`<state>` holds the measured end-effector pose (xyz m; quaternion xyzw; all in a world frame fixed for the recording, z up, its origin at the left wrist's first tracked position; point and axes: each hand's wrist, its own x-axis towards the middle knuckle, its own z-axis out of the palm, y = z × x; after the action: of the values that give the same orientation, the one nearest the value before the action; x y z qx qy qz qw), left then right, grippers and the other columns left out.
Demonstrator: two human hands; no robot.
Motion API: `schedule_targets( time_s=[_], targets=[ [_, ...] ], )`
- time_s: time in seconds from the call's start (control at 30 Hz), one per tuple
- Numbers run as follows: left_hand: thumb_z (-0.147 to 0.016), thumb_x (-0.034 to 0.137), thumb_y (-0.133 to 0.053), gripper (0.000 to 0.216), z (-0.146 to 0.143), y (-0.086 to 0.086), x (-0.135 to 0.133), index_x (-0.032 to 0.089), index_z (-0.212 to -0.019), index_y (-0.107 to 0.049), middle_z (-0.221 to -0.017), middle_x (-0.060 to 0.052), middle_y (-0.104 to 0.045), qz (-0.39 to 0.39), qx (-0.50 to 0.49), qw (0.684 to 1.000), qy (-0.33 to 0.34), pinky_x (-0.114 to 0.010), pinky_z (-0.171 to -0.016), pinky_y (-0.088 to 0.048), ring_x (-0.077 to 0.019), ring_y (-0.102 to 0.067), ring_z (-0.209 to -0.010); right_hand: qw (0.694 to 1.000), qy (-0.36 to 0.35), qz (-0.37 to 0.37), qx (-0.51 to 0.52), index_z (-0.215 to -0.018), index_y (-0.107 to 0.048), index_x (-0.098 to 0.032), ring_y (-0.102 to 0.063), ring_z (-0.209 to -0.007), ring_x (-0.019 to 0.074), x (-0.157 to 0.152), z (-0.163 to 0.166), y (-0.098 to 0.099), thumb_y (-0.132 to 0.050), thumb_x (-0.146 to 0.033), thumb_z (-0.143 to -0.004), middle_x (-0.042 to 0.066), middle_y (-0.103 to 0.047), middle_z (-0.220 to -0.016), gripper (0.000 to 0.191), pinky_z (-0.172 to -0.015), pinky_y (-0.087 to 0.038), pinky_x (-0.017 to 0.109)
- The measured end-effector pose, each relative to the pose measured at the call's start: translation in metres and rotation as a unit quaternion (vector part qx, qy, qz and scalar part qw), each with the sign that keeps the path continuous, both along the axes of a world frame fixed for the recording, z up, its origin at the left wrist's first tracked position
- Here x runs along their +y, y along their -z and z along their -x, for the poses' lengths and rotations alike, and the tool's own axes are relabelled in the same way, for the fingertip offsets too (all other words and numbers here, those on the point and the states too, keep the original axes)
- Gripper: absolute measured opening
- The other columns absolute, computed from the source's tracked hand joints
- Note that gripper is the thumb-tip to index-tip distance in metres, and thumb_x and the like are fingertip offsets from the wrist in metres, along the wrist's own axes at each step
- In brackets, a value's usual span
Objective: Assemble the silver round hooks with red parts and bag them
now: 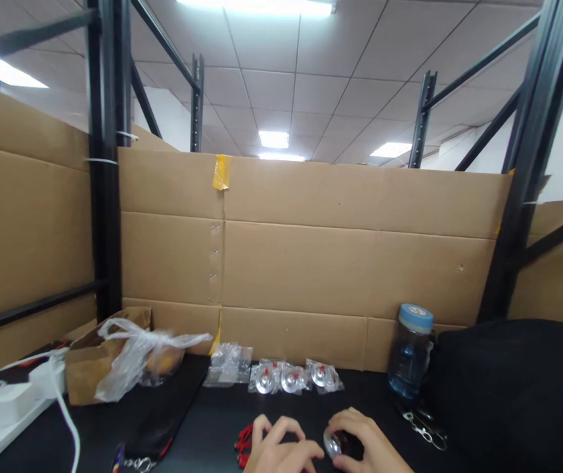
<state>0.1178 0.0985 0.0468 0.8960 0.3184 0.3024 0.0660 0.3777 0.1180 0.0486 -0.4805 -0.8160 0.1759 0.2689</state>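
Observation:
At the bottom edge, my right hand (370,443) pinches a shiny round metal disc (332,444) by its rim, thumb below and fingers above. Just left of it is my left hand (284,447), its fingers bent and spread apart, with nothing visible in them; its underside is hidden. Beside that hand, partly covered by it, lies a small bundle of red and black pieces (244,445). Farther back, three clear packets, the left packet (265,378), the middle packet (293,378) and the right packet (321,376), each hold a silvery round part with a red bit.
Clear plastic bags (229,363) lie left of the packets. A blue-lidded bottle (409,355) and a black bag (512,394) stand right. At left are a knotted plastic bag (128,361), a cardboard box (81,374) and a power strip (5,420). Cardboard (301,263) walls the back.

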Motion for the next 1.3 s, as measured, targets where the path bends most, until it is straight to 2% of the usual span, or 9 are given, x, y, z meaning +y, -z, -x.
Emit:
schedule_targets(
  time_s=[0.1,0.3,0.47,0.57,0.7,0.8,1.0,1.13,1.3],
  targets=[
    [-0.091,0.034,-0.069,0.010,-0.002,-0.011,-0.007,0.034,-0.100,-0.072,-0.087,0.001,-0.078,0.028,0.019,0.999,0.042,-0.041,-0.088,-0.032,-0.0247,-0.061,-0.108,1.000,-0.011,-0.002,0.016,-0.094,-0.075,-0.026,-0.065,-0.092,0.0257,0.001,-0.002,0.000,-0.077,-0.048,-0.072,0.006,-0.072,-0.097,0.031,-0.083,-0.051,0.034],
    [-0.095,0.029,-0.063,0.011,0.019,-0.030,-0.015,0.026,-0.090,-0.072,-0.094,-0.001,-0.075,0.051,-0.048,0.997,-0.037,-0.040,-0.092,-0.030,-0.0227,-0.057,-0.109,0.998,-0.026,0.001,0.052,-0.093,-0.074,-0.021,-0.066,-0.087,0.0228,0.006,-0.006,0.002,-0.081,-0.042,-0.069,0.006,-0.073,-0.096,0.032,-0.077,-0.050,0.032],
    [-0.095,0.033,-0.062,0.012,0.036,-0.023,-0.002,0.026,-0.091,-0.070,-0.096,-0.001,-0.072,0.059,-0.069,0.992,-0.089,-0.038,-0.090,-0.033,-0.0231,-0.057,-0.107,0.992,-0.001,-0.006,0.124,-0.098,-0.073,-0.019,-0.067,-0.083,0.0209,0.006,-0.003,-0.001,-0.077,-0.035,-0.074,0.008,-0.073,-0.102,0.029,-0.070,-0.049,0.030],
    [-0.093,0.035,-0.061,0.014,0.040,-0.020,0.008,0.025,-0.088,-0.069,-0.098,-0.002,-0.072,0.073,-0.133,0.979,-0.134,-0.039,-0.093,-0.037,-0.0241,-0.060,-0.106,0.987,0.005,-0.016,0.159,-0.097,-0.072,-0.018,-0.067,-0.086,0.0212,0.009,0.008,-0.005,-0.075,-0.036,-0.075,0.009,-0.072,-0.108,0.028,-0.071,-0.051,0.030],
    [-0.095,0.038,-0.055,0.020,0.032,-0.033,0.022,0.023,-0.093,-0.069,-0.100,-0.004,-0.073,0.093,-0.218,0.962,-0.137,-0.036,-0.092,-0.043,-0.0234,-0.064,-0.100,0.958,0.041,0.018,0.285,-0.101,-0.068,-0.018,-0.068,-0.081,0.0213,0.020,0.035,-0.013,-0.075,-0.039,-0.073,0.008,-0.071,-0.099,0.036,-0.066,-0.053,0.030],
    [-0.094,0.038,-0.056,0.021,0.023,-0.043,0.031,0.023,-0.096,-0.072,-0.098,-0.004,-0.074,0.087,-0.196,0.965,-0.152,-0.037,-0.093,-0.042,-0.0235,-0.065,-0.098,0.924,0.039,0.015,0.379,-0.098,-0.066,-0.018,-0.068,-0.091,0.0214,0.031,0.060,-0.019,-0.081,-0.038,-0.066,0.007,-0.070,-0.104,0.041,-0.085,-0.054,0.036],
    [-0.095,0.033,-0.057,0.018,0.016,-0.019,0.032,0.025,-0.096,-0.073,-0.106,-0.004,-0.073,0.063,-0.158,0.968,-0.183,-0.043,-0.097,-0.035,-0.0262,-0.060,-0.110,0.848,0.057,0.057,0.524,-0.100,-0.065,-0.019,-0.067,-0.104,0.0260,0.026,0.087,-0.007,-0.089,-0.040,-0.058,0.009,-0.071,-0.105,0.052,-0.098,-0.051,0.044],
    [-0.094,0.034,-0.061,0.015,0.018,-0.007,0.028,0.025,-0.093,-0.074,-0.112,-0.005,-0.067,0.027,-0.138,0.974,-0.178,-0.042,-0.097,-0.035,-0.0263,-0.056,-0.115,0.860,-0.013,0.082,0.503,-0.103,-0.064,-0.021,-0.068,-0.106,0.0263,0.008,0.092,-0.002,-0.091,-0.037,-0.059,0.010,-0.071,-0.116,0.054,-0.100,-0.051,0.045],
    [-0.092,0.028,-0.064,0.011,0.020,-0.014,0.026,0.026,-0.093,-0.075,-0.113,-0.004,-0.063,0.009,-0.157,0.972,-0.174,-0.043,-0.098,-0.036,-0.0254,-0.056,-0.113,0.880,-0.046,0.085,0.465,-0.105,-0.067,-0.022,-0.067,-0.112,0.0278,0.002,0.100,-0.004,-0.090,-0.035,-0.063,0.010,-0.072,-0.119,0.051,-0.100,-0.052,0.046]
  ],
)
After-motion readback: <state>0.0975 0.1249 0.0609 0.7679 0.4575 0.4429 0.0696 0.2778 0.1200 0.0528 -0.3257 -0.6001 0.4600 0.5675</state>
